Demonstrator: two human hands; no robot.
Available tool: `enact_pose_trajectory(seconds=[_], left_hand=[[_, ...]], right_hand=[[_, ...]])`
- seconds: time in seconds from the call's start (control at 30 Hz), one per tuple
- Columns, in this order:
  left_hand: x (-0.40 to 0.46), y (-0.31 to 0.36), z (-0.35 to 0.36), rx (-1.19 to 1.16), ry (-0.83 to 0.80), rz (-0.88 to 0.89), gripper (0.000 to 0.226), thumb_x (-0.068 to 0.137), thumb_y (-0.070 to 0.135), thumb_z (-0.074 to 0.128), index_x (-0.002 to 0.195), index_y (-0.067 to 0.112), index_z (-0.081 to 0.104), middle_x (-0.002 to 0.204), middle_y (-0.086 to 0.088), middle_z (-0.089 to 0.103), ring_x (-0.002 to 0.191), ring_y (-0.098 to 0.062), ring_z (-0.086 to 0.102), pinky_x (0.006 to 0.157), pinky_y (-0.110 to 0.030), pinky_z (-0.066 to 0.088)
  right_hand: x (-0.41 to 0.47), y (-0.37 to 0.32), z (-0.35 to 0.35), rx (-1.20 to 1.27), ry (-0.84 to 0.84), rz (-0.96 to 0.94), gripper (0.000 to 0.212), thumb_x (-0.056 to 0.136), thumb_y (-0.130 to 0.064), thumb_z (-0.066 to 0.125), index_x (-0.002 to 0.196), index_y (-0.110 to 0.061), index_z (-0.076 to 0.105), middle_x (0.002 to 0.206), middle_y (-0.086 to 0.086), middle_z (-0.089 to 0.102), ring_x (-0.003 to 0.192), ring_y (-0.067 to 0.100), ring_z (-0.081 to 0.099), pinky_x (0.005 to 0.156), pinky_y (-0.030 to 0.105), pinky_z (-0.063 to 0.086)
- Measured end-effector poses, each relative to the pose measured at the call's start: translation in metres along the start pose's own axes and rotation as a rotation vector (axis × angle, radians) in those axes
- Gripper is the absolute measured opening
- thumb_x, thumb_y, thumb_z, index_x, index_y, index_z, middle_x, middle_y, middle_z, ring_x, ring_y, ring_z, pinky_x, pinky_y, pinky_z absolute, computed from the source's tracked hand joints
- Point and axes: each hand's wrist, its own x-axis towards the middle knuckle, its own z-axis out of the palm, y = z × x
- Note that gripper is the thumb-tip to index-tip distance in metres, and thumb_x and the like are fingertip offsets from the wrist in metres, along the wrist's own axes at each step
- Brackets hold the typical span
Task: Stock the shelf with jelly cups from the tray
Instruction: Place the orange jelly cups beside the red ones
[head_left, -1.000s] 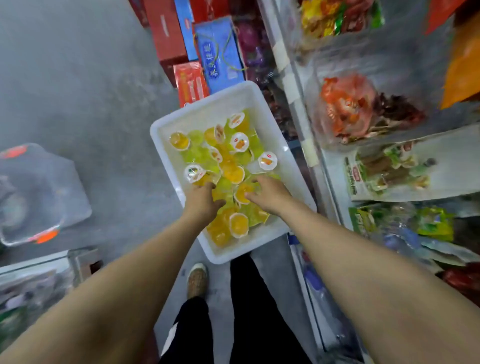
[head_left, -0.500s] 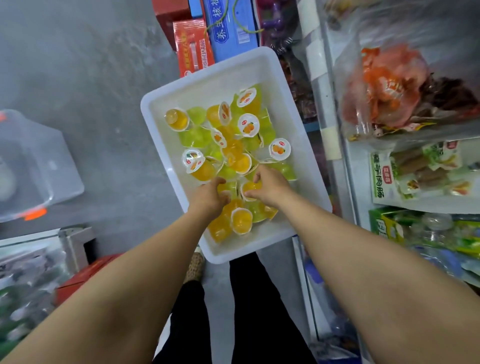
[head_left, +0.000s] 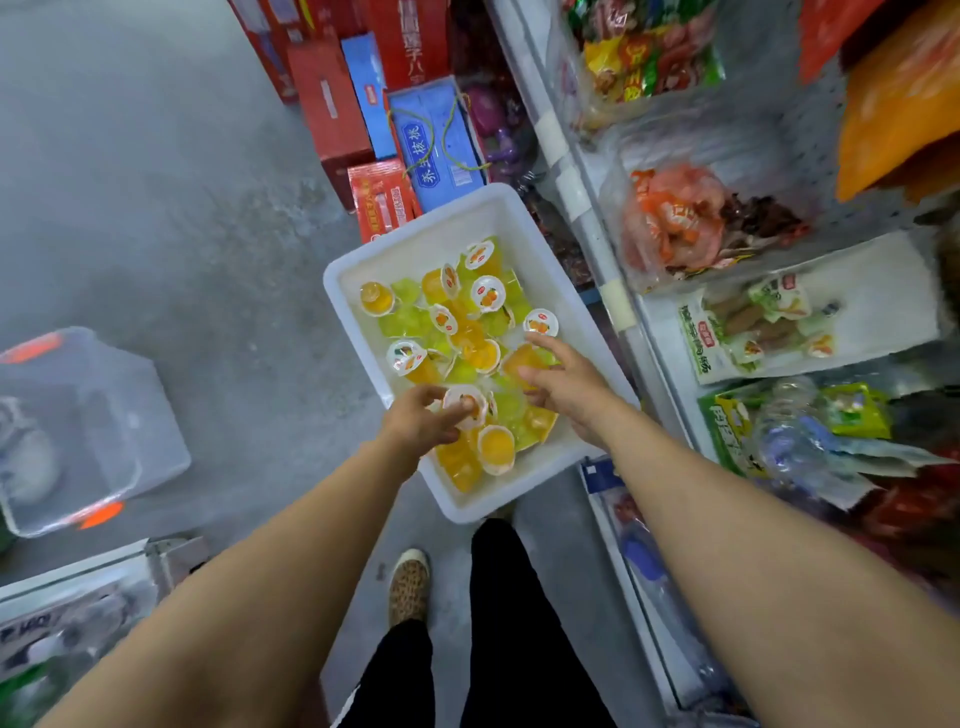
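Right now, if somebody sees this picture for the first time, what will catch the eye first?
First the white tray on the floor in the middle, full of yellow and green jelly cups. Then the two bare hands over its near end: the left hand holds a lidded cup, the right hand grips an orange cup. On the right, the shelf is packed with bright snack bags.

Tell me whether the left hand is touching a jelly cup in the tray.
Touching. The head view shows the left hand with its fingers and thumb curled round the foil-topped jelly cup, lifting it just above the others in the white tray.
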Motion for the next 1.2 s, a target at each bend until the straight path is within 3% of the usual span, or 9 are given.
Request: enact_pose_trajectory(seconds=[0.1,0.3,0.43,0.5,0.63,0.8,0.93,1.07,1.2], left_hand=[[-0.039,0.015,-0.006,-0.045,-0.065,0.071,0.049,0.080,0.032,0.080,0.114,0.001,0.062,0.105,-0.014,0.066,0.065,-0.018,0.064,0.063,-0.029,0.057],[-0.132,0.050,-0.005,-0.118,-0.192,0.282,0.033,0.089,0.024,0.071,0.117,0.012,0.059,0.098,-0.009,0.070,0.077,-0.025,0.066,0.066,-0.027,0.059],[-0.197,0.077,0.007,-0.145,-0.314,0.437,0.016,0.092,0.015,0.067,0.108,0.012,0.063,0.104,-0.014,0.066,0.087,-0.031,0.064,0.081,-0.033,0.058],[-0.226,0.091,0.017,-0.155,-0.389,0.496,0.021,0.092,0.012,0.067,0.112,0.009,0.062,0.113,-0.016,0.066,0.094,-0.032,0.066,0.090,-0.038,0.056],[-0.290,0.117,0.045,-0.148,-0.535,0.617,0.040,0.089,0.006,0.068,0.127,0.002,0.057,0.126,-0.018,0.064,0.106,-0.031,0.066,0.081,-0.028,0.058],[-0.377,0.129,0.085,-0.141,-0.695,0.704,0.035,0.088,0.005,0.068,0.122,0.009,0.062,0.119,-0.011,0.070,0.112,-0.029,0.066,0.099,-0.038,0.052],[-0.444,0.132,0.123,-0.066,-0.738,0.797,0.027,0.087,0.018,0.072,0.114,0.017,0.068,0.101,-0.004,0.075,0.080,-0.016,0.069,0.073,-0.027,0.054],[-0.500,0.125,0.176,0.013,-0.714,0.942,0.028,0.083,0.039,0.074,0.105,0.021,0.071,0.080,0.006,0.071,0.053,-0.005,0.056,0.053,-0.021,0.040],[-0.544,0.114,0.234,-0.010,-0.808,0.960,0.059,0.058,0.061,0.075,0.102,0.021,0.067,0.095,0.002,0.072,0.078,-0.014,0.062,0.067,-0.029,0.047]], right_hand=[[-0.039,-0.012,0.007,0.223,0.016,-0.039,0.040,0.091,-0.010,0.068,0.122,-0.035,0.061,0.123,0.008,0.064,0.087,0.022,0.064,0.069,0.028,0.054],[-0.143,-0.039,0.012,0.443,0.195,-0.278,0.019,0.092,-0.035,0.070,0.105,-0.027,0.059,0.087,0.000,0.072,0.072,0.021,0.066,0.062,0.030,0.053],[-0.222,-0.066,-0.006,0.450,0.358,-0.456,0.030,0.089,-0.040,0.073,0.109,-0.024,0.056,0.114,0.012,0.069,0.072,0.025,0.072,0.057,0.031,0.056],[-0.266,-0.078,-0.018,0.441,0.438,-0.553,0.038,0.081,-0.050,0.076,0.105,-0.028,0.058,0.118,0.013,0.068,0.080,0.028,0.074,0.062,0.035,0.059],[-0.354,-0.092,-0.047,0.391,0.632,-0.737,0.042,0.067,-0.069,0.077,0.092,-0.038,0.063,0.113,0.004,0.070,0.097,0.029,0.071,0.086,0.053,0.058],[-0.461,-0.092,-0.082,0.429,0.865,-0.980,0.028,0.080,-0.047,0.079,0.089,-0.026,0.063,0.094,-0.005,0.070,0.090,0.015,0.067,0.086,0.049,0.056],[-0.540,-0.078,-0.113,0.434,1.001,-1.071,0.038,0.066,-0.053,0.083,0.088,-0.029,0.063,0.101,0.004,0.070,0.093,0.023,0.067,0.078,0.046,0.059],[-0.609,-0.051,-0.149,0.435,1.154,-1.131,0.027,0.078,-0.033,0.083,0.090,-0.023,0.061,0.096,0.007,0.068,0.087,0.022,0.067,0.071,0.041,0.059],[-0.667,-0.012,-0.185,0.423,1.320,-1.133,0.027,0.083,-0.020,0.081,0.097,-0.014,0.059,0.087,-0.003,0.064,0.075,0.007,0.062,0.065,0.028,0.056]])
